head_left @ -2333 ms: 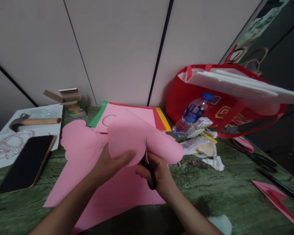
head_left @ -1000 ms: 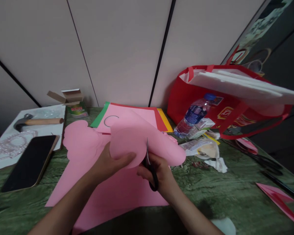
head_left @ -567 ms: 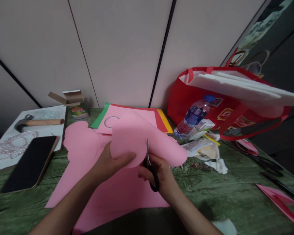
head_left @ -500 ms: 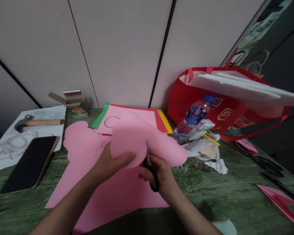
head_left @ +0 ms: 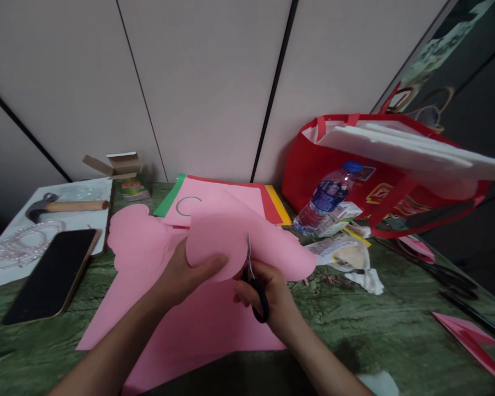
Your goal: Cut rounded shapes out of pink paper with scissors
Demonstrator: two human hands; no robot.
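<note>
My left hand pinches the near edge of a curved pink paper piece and holds it raised above a large pink sheet on the green table. My right hand grips black-handled scissors. Their blades point upward into the lifted pink piece at its right side. A lobed pink cut-out edge lies to the left of my hands.
Stacked green, red and yellow sheets lie behind. At left are a phone, a hammer, beads and a small box. At right stand a water bottle, wrappers, a red bag with white boards, and a pink scrap.
Both hands stay nearly still on the pink piece and scissors; the view has drifted slightly, and the scissors sit marginally deeper in the paper.
</note>
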